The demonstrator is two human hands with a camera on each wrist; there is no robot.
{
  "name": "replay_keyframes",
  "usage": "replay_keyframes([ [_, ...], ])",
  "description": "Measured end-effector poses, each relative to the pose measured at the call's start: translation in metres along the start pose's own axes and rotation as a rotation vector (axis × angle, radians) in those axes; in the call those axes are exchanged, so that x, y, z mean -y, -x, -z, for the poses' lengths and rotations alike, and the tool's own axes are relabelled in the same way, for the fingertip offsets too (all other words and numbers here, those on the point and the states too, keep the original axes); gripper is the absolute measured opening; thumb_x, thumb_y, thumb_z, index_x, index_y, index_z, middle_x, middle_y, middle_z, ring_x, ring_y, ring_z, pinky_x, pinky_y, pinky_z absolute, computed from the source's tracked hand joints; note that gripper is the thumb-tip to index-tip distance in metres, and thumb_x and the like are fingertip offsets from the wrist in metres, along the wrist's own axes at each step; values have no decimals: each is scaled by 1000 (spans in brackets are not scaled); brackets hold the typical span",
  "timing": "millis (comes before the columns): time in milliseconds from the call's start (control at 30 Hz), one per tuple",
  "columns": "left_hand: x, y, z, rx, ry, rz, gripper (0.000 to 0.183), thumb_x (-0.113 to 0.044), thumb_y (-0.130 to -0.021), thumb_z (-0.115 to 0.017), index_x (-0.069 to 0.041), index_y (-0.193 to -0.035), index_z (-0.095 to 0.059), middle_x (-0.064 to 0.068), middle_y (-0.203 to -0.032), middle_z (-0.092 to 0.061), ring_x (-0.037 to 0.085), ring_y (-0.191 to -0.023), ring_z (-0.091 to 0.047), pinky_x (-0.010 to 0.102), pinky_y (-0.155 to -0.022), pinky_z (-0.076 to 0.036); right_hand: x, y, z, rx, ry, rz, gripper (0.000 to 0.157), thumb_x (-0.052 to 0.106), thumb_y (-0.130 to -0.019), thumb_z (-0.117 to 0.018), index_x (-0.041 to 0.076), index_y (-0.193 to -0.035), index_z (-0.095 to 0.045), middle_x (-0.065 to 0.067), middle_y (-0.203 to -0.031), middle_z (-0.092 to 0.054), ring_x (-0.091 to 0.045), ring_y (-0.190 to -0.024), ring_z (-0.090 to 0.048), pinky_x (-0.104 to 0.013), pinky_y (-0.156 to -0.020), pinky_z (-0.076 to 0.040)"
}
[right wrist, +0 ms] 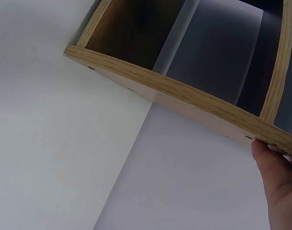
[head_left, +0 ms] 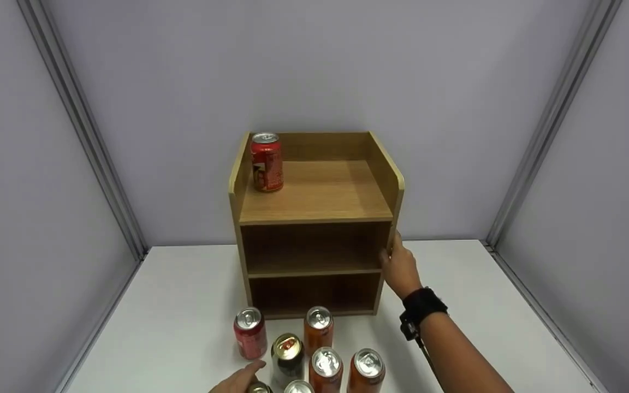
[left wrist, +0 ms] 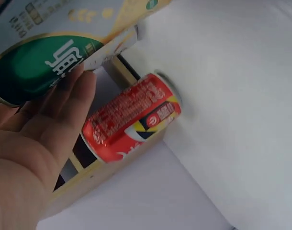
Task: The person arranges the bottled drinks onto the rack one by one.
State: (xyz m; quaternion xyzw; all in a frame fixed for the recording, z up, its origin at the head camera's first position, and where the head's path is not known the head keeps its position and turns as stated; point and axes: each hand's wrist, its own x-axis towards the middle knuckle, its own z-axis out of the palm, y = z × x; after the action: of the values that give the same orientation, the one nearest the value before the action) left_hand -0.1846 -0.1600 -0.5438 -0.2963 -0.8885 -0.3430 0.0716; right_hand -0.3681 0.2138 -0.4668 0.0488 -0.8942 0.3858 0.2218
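Observation:
My left hand (head_left: 239,380), at the bottom of the head view, holds a gold-topped can (head_left: 259,388). In the left wrist view this drink can (left wrist: 64,62) shows a green oval on a silver and gold body; its far side is hidden. Just beyond the fingers, a red can (left wrist: 131,117) stands on the table. My right hand (head_left: 402,270) grips the right side panel of a small wooden shelf (head_left: 314,220), thumb at the front edge. Part of that hand (right wrist: 282,191) shows against the panel in the right wrist view.
A red can (head_left: 267,164) stands on the shelf's top left. Before the shelf are a dark gold-topped can (head_left: 288,355), orange cans (head_left: 319,330) and a silver-topped can (head_left: 298,387). Grey walls (head_left: 314,65) enclose the white table (head_left: 183,305).

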Motion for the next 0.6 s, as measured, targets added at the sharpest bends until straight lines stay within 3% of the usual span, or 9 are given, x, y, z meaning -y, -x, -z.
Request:
replay_keyframes([
  [133, -17, -7, 40, 117, 58, 145, 90, -42, -73, -83, 8, -135, -43, 12, -109, -62, 27, -98, -61, 49, -83, -51, 3, 2, -1, -9, -1, -4, 50, 8, -98, -55, 7, -144, -36, -26, -119, -61, -38, -107, -61, -51, -87, -50],
  [167, -23, -8, 50, 118, 72, 176, 97, -45, -70, -85, 8, -138, -41, 18, -116, -60, 35, -104, -60, 54, -87, -49, 3, 2, -1, -9, -1, -4, 51, 8, -97, -55, 7, -144, -36, -26, -120, -61, -38, -107, -61, -51, -87, -49],
  [233, -34, -13, 66, 81, 70, 174, 102, -44, -67, -88, 6, -141, -39, 19, -120, -60, 38, -108, -58, 58, -89, -47, 4, 2, 0, -7, 4, 0, 51, 8, -98, -55, 6, -144, -36, -27, -119, -62, -38, -107, -61, -51, -87, -50],
  [333, -47, -27, 85, -31, 69, 74, 97, -31, -64, -91, -2, -142, -41, 7, -119, -63, 26, -104, -62, 49, -87, -51, 2, 2, 3, -13, 15, 1, 51, 7, -97, -55, 5, -144, -36, -27, -118, -62, -39, -105, -62, -51, -85, -50],
  [433, -57, -50, 99, -150, 66, -29, 89, -17, -61, -90, -11, -137, -46, -8, -111, -64, 10, -95, -62, 35, -83, -54, -1, 2, 8, -26, 26, 1, 51, 6, -97, -55, 3, -144, -36, -28, -116, -62, -39, -102, -63, -52, -82, -50],
  [600, -72, -96, 119, -241, 98, -120, 85, -10, -62, -90, -14, -135, -46, -15, -110, -62, 5, -97, -61, 31, -86, -52, -6, 1, 12, -32, 33, -11, 52, 7, -98, -54, 4, -145, -34, -28, -116, -62, -37, -97, -64, -51, -78, -51],
])
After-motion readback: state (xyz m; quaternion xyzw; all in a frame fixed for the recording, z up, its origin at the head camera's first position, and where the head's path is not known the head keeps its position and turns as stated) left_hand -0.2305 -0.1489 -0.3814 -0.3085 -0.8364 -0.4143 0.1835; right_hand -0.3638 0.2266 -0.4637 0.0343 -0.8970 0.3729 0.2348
